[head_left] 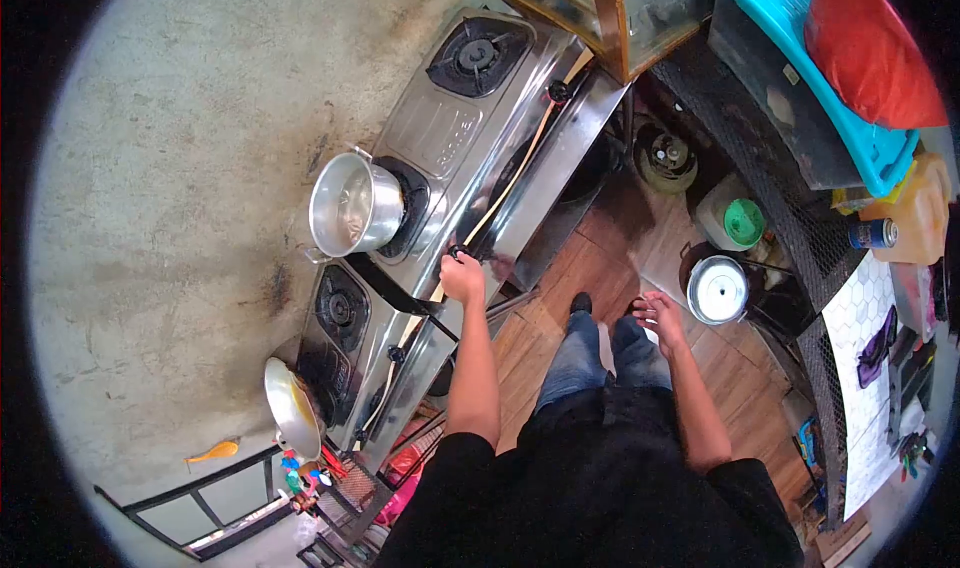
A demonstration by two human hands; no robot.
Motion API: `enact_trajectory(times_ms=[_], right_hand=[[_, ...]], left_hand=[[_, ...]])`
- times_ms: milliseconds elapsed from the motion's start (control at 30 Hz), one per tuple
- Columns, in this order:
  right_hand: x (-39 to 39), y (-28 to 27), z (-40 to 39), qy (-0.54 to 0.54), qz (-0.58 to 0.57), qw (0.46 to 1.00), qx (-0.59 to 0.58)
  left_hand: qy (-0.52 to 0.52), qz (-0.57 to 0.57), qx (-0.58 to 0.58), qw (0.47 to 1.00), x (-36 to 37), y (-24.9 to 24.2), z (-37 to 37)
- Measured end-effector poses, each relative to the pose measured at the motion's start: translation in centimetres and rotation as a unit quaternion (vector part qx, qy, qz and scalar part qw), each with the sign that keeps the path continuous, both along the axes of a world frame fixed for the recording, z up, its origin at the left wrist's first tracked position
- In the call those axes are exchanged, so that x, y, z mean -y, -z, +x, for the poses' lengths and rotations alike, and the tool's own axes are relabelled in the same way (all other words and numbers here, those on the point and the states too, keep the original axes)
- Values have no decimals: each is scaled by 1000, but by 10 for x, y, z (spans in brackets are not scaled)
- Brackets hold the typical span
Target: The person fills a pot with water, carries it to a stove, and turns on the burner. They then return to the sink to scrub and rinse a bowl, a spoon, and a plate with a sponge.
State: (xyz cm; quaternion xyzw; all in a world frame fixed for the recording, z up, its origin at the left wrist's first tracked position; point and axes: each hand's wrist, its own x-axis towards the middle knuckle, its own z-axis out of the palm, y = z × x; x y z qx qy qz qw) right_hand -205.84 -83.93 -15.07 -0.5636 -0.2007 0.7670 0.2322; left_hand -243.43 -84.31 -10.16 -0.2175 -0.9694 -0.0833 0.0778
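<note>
The left hand point(463, 280) grasps a black knob point(457, 252) at the front of the metal stove point(437, 133); an open pot point(340, 206) sits on a burner point(414, 213) to that hand's left and a little ahead, its contents hard to make out; 2 other burners point(479, 56) show, 1 well ahead of the hand and 1 to its left; a pan point(285, 413) is farther left; the right hand point(660, 320) hangs near the legs point(572, 373), fingers loosely curled, and I cannot tell whether it holds anything; a lidded pot point(718, 290) is to its right.
</note>
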Motion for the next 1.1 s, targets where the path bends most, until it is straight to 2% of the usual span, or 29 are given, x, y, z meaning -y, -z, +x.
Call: enact_trajectory(times_ms=[33,67,100,133,200,233,267,333,367,400,433,467,500,600,667,700,733,767,800,867,900,933,1000,1033,1067,1100], right_hand=[[3,1,2,17,-9,1000,-5],[3,1,3,33,-17,999,-10],[5,2,3,34,-20,999,-6],[5,4,2,35,-21,999,-6],[8,10,1,27,-27,999,-2],[9,11,0,25,-30,999,-3],[8,11,-2,22,-32,999,1],[4,9,-3,20,-33,999,5],[3,8,-4,20,-28,999,1],[3,6,-5,20,-22,1000,-3],[4,6,-5,19,-22,1000,-3],[4,8,-4,8,-20,1000,-2],[3,10,-5,-4,-18,1000,-1],[3,11,-18,-15,-19,1000,-6],[0,7,-44,-45,-11,999,-20],[-1,4,-60,-74,-4,997,-33],[-4,-1,-79,-98,26,994,-49],[-3,-7,-101,-125,53,989,-66],[-3,-13,-125,-144,103,981,-82],[-3,-18,-174,-175,184,960,-122],[-1,-16,-198,-188,214,948,-144],[0,-19,-219,-192,175,952,-164],[0,-26,-247,-197,132,954,-185],[-1,-29,-257,-205,120,953,-188],[-1,-30,-264,-214,109,952,-191],[2,-26,-270,-206,121,953,-186]], left_hand=[[1,-2,1,1000,2,10,-4],[-73,217,192,954,2,23,-8],[-142,416,365,821,6,35,-13],[-142,414,365,821,3,31,-12],[-220,498,446,710,-4,18,-7],[-244,546,452,662,-3,28,-11],[-245,546,450,663,1,36,-16],[-242,612,500,564,5,46,-22],[-235,561,448,655,1,36,-9],[-235,561,448,655,1,21,-4],[-160,324,309,880,3,9,-3],[-65,45,129,989,3,-1,-1],[-42,47,87,994,1,-10,2],[-36,23,69,997,0,-8,0],[-71,40,106,991,-2,8,-10],[-147,197,254,935,-4,13,-14],[-217,342,387,828,-5,16,-17],[-222,356,442,793,-2,18,-21],[-226,354,437,795,4,19,-23],[-230,474,537,659,14,27,-30],[-226,490,567,622,19,37,-37],[-227,489,565,624,22,41,-40],[-189,486,611,595,28,46,-42],[-252,447,528,677,12,23,-24],[-253,447,526,678,9,10,-17],[-174,273,380,867,8,2,-13]])
